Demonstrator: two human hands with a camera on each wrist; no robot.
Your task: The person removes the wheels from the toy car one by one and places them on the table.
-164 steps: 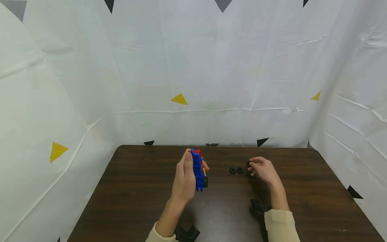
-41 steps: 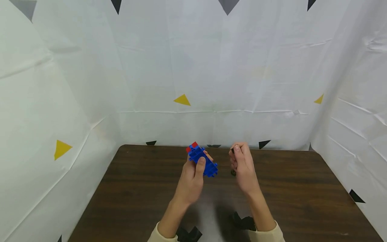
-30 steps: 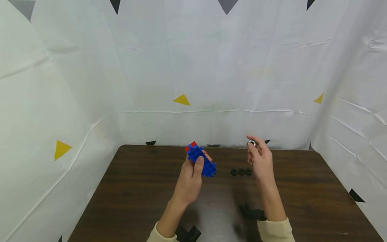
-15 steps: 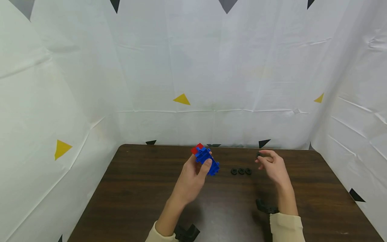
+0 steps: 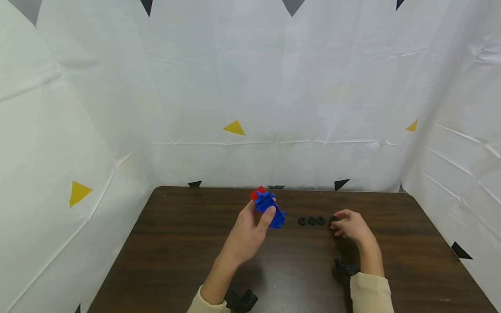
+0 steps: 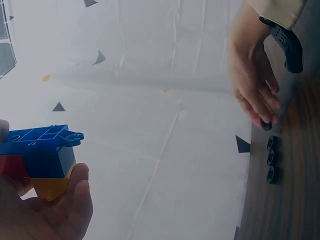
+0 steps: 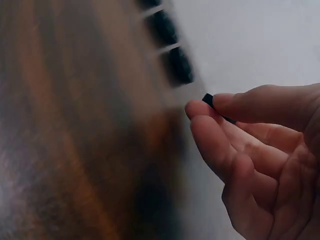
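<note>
While the left hand (image 5: 246, 230) keeps gripping the block toy (image 5: 268, 206) above the table (image 5: 176, 252), the right hand (image 5: 350, 226) has dropped, pinching a fourth wheel (image 7: 208, 100) at the row's (image 5: 312, 220) three o'clock end, so removal seems nearly done.

No readable text, label, brand or number in any view. Blue toy block (image 6: 40, 142), lower left of left wrist view, bears raised moulded marks on top face, too small to read. White backdrop (image 5: 250, 87) carries plain coloured triangles only.
</note>
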